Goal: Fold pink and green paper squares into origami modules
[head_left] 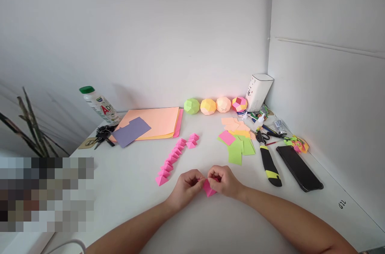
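Note:
A pink piece of paper is pinched between my two hands at the front middle of the table. My left hand grips its left side with thumb and fingertips. From the right, my right hand holds the same paper, and its fingers cover part of it. Just beyond my left hand, several folded pink paper pieces lie in a slanting row. A few more pink folded pieces sit beside the row's far end. Farther right are loose green paper squares with a pink square on them.
Paper balls line the wall. Orange sheets and a purple sheet lie back left, near a white bottle. A black-and-yellow cutter, scissors, a phone and a white box stand or lie right.

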A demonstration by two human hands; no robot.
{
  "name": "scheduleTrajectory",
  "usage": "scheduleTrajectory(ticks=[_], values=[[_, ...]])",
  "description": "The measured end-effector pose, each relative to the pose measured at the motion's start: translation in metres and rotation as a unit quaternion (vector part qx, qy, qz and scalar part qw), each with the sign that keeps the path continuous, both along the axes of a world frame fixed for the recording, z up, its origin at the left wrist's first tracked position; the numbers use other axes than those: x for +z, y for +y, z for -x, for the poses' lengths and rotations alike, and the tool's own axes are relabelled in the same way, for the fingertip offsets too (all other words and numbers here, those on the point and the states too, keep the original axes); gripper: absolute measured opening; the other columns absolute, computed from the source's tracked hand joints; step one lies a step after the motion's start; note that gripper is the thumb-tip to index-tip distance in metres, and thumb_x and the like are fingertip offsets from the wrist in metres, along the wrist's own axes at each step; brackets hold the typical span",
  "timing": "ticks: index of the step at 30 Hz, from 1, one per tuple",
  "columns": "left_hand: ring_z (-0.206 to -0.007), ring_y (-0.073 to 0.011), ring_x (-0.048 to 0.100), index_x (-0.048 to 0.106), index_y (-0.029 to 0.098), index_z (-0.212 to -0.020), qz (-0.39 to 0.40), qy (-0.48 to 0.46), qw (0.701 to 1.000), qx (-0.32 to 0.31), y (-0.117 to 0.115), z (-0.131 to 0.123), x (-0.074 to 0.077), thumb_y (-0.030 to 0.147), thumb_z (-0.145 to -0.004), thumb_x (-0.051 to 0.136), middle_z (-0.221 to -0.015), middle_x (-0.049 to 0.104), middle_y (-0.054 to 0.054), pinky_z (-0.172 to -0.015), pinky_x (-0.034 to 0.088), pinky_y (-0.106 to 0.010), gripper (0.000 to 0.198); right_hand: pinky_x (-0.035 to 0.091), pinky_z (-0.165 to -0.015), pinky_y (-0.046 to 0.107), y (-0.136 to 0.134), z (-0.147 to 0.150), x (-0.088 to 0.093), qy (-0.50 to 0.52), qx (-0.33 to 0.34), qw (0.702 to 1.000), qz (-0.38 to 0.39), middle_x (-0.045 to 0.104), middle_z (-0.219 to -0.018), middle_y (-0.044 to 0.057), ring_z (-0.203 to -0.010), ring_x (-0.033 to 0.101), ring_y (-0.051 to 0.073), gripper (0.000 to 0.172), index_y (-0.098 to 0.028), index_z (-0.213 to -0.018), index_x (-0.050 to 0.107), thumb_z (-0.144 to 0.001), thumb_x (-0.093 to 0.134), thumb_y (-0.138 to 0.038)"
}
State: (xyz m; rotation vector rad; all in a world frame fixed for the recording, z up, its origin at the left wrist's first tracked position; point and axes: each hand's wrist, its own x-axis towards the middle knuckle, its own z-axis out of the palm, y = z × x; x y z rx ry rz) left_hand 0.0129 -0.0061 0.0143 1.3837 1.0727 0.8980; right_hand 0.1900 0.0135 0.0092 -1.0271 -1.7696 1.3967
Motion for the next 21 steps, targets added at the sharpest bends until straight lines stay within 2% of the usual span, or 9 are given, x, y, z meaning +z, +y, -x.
scheduleTrajectory(ticks=[5,10,14,21], values=[[-0.051,-0.0102,0.040,0.054,0.016,-0.061,0.051,-0.043,0.998,0.024,0.0003,0.0023,0.0047,0.031,-0.072,0.060,-0.055,0.047,0.003,-0.051,0.033,-0.023,0.020,0.037,-0.039,0.019,0.0023,-0.0058,0.0004,0.041,0.003,0.996,0.078,0.047,-0.048,-0.006,-0.040,0.048,0.010,0.007,-0.018,-0.065,0.048,-0.071,0.051,-0.014],[-0.048,-0.0092,0.038,0.051,0.017,-0.059,0.083,-0.080,0.992,0.051,0.0019,0.0036,0.0057,0.034,-0.070,0.063,-0.052,0.044,0.005,-0.049,0.031,-0.022,0.024,0.038,-0.040,0.019,0.0046,-0.0080,0.0039,0.102,-0.024,0.989,0.100,0.048,-0.053,-0.007,-0.041,0.052,0.009,0.012,-0.019,-0.067,0.043,-0.075,0.052,-0.021],[-0.048,-0.0095,0.041,0.052,0.017,-0.062,0.089,-0.088,0.991,0.043,0.0024,0.0035,0.0035,0.039,-0.073,0.063,-0.052,0.046,0.005,-0.049,0.033,-0.023,0.026,0.041,-0.044,0.020,0.0043,-0.0063,0.0020,0.087,0.004,0.991,0.098,0.052,-0.056,-0.007,-0.044,0.050,0.009,0.015,-0.018,-0.079,0.048,-0.077,0.060,-0.028],[-0.054,-0.0125,0.051,0.049,0.019,-0.069,0.084,-0.121,0.986,0.083,0.0019,0.0024,0.0032,0.047,-0.080,0.056,-0.058,0.052,0.004,-0.056,0.042,-0.026,0.031,0.041,-0.042,0.020,0.0041,-0.0063,0.0012,0.066,0.002,0.995,0.079,0.055,-0.057,-0.005,-0.043,0.052,0.009,0.024,-0.018,-0.075,0.048,-0.080,0.058,-0.039]])
